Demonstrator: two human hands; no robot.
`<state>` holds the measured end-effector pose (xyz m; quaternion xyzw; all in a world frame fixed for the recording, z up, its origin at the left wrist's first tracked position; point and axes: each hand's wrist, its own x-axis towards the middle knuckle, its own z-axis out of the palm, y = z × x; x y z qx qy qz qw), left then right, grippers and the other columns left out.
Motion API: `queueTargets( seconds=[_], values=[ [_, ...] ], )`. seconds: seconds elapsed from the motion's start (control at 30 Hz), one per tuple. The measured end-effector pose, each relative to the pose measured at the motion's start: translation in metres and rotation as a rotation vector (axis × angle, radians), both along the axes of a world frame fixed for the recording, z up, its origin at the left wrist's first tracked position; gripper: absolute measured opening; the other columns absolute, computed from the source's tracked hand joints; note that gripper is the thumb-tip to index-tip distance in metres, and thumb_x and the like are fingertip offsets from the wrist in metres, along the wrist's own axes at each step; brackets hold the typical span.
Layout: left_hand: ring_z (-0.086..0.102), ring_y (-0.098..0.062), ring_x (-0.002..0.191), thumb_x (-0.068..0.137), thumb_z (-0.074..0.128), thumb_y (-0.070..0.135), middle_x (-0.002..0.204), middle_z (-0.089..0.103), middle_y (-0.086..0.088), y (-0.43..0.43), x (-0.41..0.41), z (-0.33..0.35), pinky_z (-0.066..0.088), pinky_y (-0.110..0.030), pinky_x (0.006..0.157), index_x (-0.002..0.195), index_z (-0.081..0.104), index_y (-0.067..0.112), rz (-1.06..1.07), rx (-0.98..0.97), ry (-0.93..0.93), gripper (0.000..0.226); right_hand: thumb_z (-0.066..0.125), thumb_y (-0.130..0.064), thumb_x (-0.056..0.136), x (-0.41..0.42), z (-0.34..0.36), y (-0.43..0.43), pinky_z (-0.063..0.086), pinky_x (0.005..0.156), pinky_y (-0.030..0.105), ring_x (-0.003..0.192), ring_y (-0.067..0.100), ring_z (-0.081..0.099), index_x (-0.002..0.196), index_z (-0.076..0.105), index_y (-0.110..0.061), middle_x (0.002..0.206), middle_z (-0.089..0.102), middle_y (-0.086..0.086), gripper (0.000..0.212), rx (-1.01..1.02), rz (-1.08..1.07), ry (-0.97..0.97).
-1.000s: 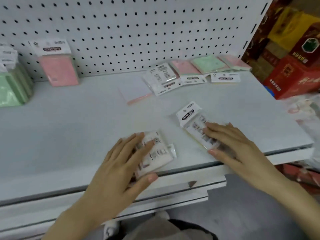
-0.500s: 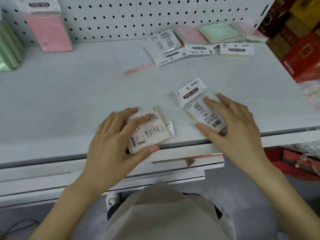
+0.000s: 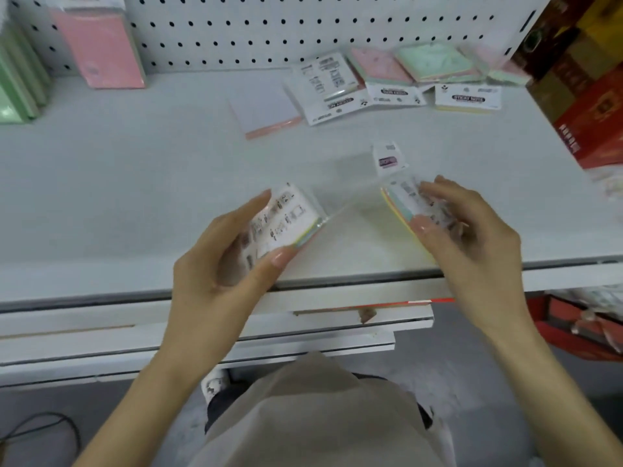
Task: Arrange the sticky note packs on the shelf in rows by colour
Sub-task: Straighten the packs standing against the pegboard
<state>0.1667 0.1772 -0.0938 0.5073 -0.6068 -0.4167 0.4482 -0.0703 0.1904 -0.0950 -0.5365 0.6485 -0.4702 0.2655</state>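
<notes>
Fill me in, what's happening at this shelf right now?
A person is sorting sticky note packs on a white shelf. The left hand holds one multicolour pack tilted up off the shelf, and the right hand holds another pack the same way. A pink pack and green packs stand against the pegboard at the back left. A loose pile lies unsorted at the back right.

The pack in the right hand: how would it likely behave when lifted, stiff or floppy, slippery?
The pack in the right hand looks like a stacked pad, so probably fairly stiff and light. Its clear glossy wrap may be slippery. The printed header flap stands up past the fingers and would likely flex.
</notes>
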Motion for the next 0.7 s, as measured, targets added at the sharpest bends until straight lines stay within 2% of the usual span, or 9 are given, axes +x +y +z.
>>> queueTargets(
  seconds=[0.07,0.13,0.17,0.27,0.37,0.47,0.6,0.7],
  values=[
    [0.061,-0.006,0.112,0.078,0.053,0.052,0.120,0.066,0.011,0.002,-0.006,0.009,0.047,-0.021,0.094,0.123,0.061,0.031,-0.018,0.080,0.124,0.050,0.062,-0.039,0.076,0.008,0.015,-0.003,0.047,0.094,0.035,0.111,0.011,0.059,0.100,0.068,-0.029,0.113,0.065,-0.010,0.027,0.051,0.030,-0.462],
    [0.064,-0.017,0.110,0.084,0.045,0.056,0.115,0.069,0.000,0.004,-0.011,0.015,0.049,-0.029,0.096,0.112,0.069,0.032,-0.049,0.184,0.275,0.045,0.060,-0.033,0.081,0.018,0.025,-0.003,0.049,0.095,0.042,0.111,0.024,0.060,0.095,0.071,-0.020,0.110,0.066,0.003,0.022,0.162,0.116,-0.955],
    [0.065,-0.021,0.109,0.087,0.043,0.057,0.113,0.070,-0.003,0.005,-0.013,0.017,0.050,-0.033,0.095,0.108,0.071,0.033,-0.047,0.265,0.372,0.043,0.057,-0.035,0.082,0.023,0.029,-0.003,0.049,0.096,0.046,0.113,0.030,0.060,0.094,0.072,-0.019,0.112,0.066,0.009,0.025,0.224,0.155,-1.130],
    [0.064,-0.031,0.109,0.093,0.035,0.055,0.116,0.068,-0.011,0.007,-0.015,0.025,0.051,-0.046,0.092,0.122,0.061,0.021,-0.069,0.465,0.624,0.052,0.050,-0.044,0.084,0.036,0.031,-0.003,0.038,0.103,0.054,0.119,0.038,0.055,0.107,0.071,-0.014,0.123,0.062,0.020,0.044,0.351,0.260,-1.395],
    [0.062,-0.034,0.112,0.096,0.025,0.050,0.120,0.066,-0.014,0.008,-0.006,0.029,0.050,-0.050,0.092,0.128,0.056,0.018,-0.097,0.506,0.743,0.055,0.048,-0.053,0.086,0.049,0.028,-0.004,0.028,0.112,0.053,0.127,0.039,0.047,0.128,0.056,-0.005,0.134,0.053,0.022,0.065,0.400,0.342,-1.512],
    [0.063,-0.033,0.110,0.089,0.033,0.055,0.118,0.067,-0.016,0.008,0.012,0.027,0.051,-0.049,0.091,0.128,0.057,0.016,-0.035,0.572,0.760,0.060,0.054,-0.048,0.084,0.062,0.024,-0.004,0.033,0.111,0.047,0.126,0.033,0.050,0.131,0.055,-0.007,0.134,0.055,0.017,0.062,0.376,0.307,-1.501],
    [0.070,-0.024,0.097,0.086,0.049,0.034,0.107,0.072,-0.010,0.005,0.039,0.025,0.058,-0.040,0.079,0.098,0.076,0.019,0.069,0.582,0.651,0.033,0.053,-0.035,0.083,0.087,0.023,-0.005,0.055,0.086,0.037,0.100,0.020,0.068,0.096,0.076,-0.019,0.109,0.071,0.006,0.031,0.370,0.184,-1.299],
    [0.070,-0.022,0.090,0.086,0.053,0.025,0.103,0.073,-0.011,-0.002,0.065,0.022,0.060,-0.036,0.069,0.098,0.075,0.013,0.135,0.568,0.608,0.028,0.054,-0.026,0.081,0.106,0.026,-0.008,0.058,0.061,0.029,0.082,0.017,0.070,0.090,0.077,-0.018,0.095,0.073,0.005,0.027,0.370,0.184,-1.059]
  ],
)
